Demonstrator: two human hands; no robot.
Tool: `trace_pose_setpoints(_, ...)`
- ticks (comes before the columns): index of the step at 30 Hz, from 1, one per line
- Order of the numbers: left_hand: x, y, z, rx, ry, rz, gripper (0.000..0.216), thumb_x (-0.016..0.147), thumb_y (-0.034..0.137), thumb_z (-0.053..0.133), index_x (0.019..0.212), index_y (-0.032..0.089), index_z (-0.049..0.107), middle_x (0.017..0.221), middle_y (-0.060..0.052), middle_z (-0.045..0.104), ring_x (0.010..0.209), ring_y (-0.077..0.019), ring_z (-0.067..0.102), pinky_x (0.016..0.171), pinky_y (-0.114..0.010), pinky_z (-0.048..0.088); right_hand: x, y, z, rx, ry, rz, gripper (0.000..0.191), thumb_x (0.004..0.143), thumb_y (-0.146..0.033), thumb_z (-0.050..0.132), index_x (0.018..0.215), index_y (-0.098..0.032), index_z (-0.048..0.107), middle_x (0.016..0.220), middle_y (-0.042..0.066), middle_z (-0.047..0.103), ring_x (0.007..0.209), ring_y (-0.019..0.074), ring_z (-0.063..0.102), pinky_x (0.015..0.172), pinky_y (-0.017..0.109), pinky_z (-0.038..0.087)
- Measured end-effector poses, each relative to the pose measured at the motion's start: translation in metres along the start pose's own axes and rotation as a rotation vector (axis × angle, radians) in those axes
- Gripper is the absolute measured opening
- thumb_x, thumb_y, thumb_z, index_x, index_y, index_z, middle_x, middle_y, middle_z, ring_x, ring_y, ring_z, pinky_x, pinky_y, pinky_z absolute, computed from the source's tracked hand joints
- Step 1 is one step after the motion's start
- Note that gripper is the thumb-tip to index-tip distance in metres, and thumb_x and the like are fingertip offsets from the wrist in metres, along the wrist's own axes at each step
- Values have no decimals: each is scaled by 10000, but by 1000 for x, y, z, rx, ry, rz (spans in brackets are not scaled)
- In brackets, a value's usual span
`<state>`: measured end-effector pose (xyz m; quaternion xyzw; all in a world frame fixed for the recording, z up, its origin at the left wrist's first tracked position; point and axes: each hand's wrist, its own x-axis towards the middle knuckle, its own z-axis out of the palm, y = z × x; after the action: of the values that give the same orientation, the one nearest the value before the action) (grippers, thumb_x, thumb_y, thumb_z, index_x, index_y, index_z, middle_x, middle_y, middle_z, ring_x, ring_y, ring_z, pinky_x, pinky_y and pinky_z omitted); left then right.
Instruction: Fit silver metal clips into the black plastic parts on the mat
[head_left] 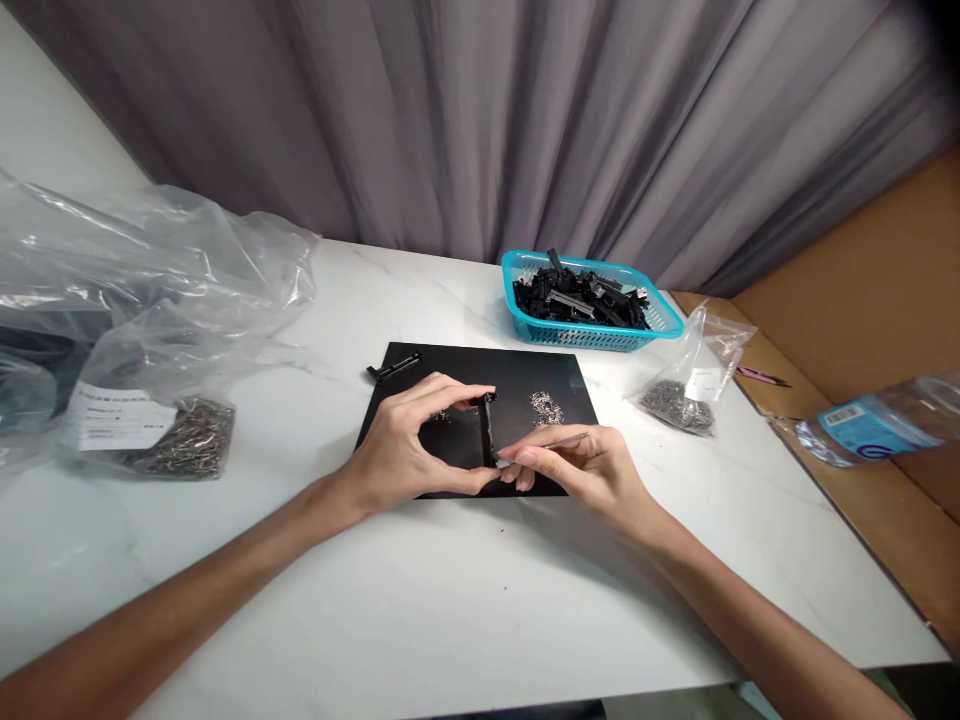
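Note:
Over a black mat, my left hand grips a slim black plastic part by its two ends, thumb at the near end and fingers at the far end. My right hand pinches a thin metal tool, perhaps tweezers, whose tip meets the near end of that part. Whether a small piece sits at the tip is too small to tell. Small metal pieces lie in a pile on the mat, with another small pile partly behind my left hand. A second black plastic part rests at the mat's far left corner.
A blue basket full of black parts stands at the back. Clear bags of metal pieces lie left and right. At right are a plastic bottle, a pink-and-black pen-like object and cardboard. A grey curtain hangs behind.

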<state>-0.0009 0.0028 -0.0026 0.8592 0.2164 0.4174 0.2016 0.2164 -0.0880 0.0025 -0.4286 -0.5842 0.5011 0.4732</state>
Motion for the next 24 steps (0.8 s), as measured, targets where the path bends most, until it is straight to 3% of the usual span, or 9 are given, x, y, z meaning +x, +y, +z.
trace_pose_setpoints(4, 2, 2, -2, 16, -30, -15, 611, 653, 218, 878, 1235, 187, 693, 980, -55, 724, 877, -206, 692, 803, -349, 612, -1, -2, 0, -78, 17, -31, 249, 977, -418, 680, 965, -210, 816, 805, 51, 757, 720, 176, 695, 682, 329, 596)
trace_pose_setpoints(9, 7, 7, -5, 24, -31, -12, 607, 661, 295, 904, 1211, 181, 674, 964, -52, 712, 866, -209, 678, 809, -361, 597, 2, -2, -3, -195, 314, -240, 439, 1095, -454, 427, 793, -224, 648, 861, 50, 666, 840, 181, 622, 820, 344, 509)
trace_pose_setpoints(11, 6, 8, -3, 31, -45, 9, 607, 665, 293, 906, 1210, 183, 663, 956, -46, 705, 864, -209, 674, 804, -355, 595, 4, 2, -2, -224, 340, -233, 420, 1108, -447, 379, 830, -229, 604, 879, 41, 649, 860, 179, 604, 842, 339, 481)
trace_pose_setpoints(15, 2, 8, 2, 80, -84, -11, 606, 738, 282, 871, 1278, 199, 607, 1048, -55, 697, 958, -227, 669, 870, -367, 585, 10, 11, 9, -282, 179, -100, 299, 1049, -498, 523, 1082, -228, 647, 921, 31, 696, 799, 171, 587, 743, 312, 460)
trace_pose_setpoints(17, 1, 8, 4, 113, -123, -33, 580, 805, 278, 828, 1323, 229, 570, 1164, -67, 685, 1079, -252, 650, 952, -396, 566, 13, 15, 16, -315, 177, -52, 324, 972, -519, 650, 1083, -215, 663, 850, 13, 702, 696, 156, 535, 656, 297, 426)
trace_pose_setpoints(20, 3, 3, -1, 159, -205, -70, 682, 865, 411, 790, 1450, 273, 467, 1326, -91, 632, 1213, -293, 605, 1022, -446, 540, 19, 16, 17, -407, 259, -63, 314, 961, -499, 659, 1037, -198, 704, 804, 10, 707, 626, 145, 476, 596, 294, 393)
trace_pose_setpoints(22, 7, -10, -11, 231, -200, -137, 730, 913, 507, 716, 1526, 282, 390, 1315, -106, 624, 1187, -302, 621, 1006, -462, 541, 27, 15, 6, -530, 346, -128, 297, 983, -472, 623, 1040, -200, 727, 818, 24, 716, 643, 162, 501, 605, 303, 410)
trace_pose_setpoints(24, 10, -31, -26, 366, -126, -175, 502, 1005, 479, 573, 1451, 269, 477, 1309, -113, 632, 1204, -322, 604, 1051, -512, 491, 40, 11, -17, -717, 448, -263, 271, 985, -438, 619, 1060, -207, 739, 878, 51, 731, 731, 202, 564, 688, 336, 462)
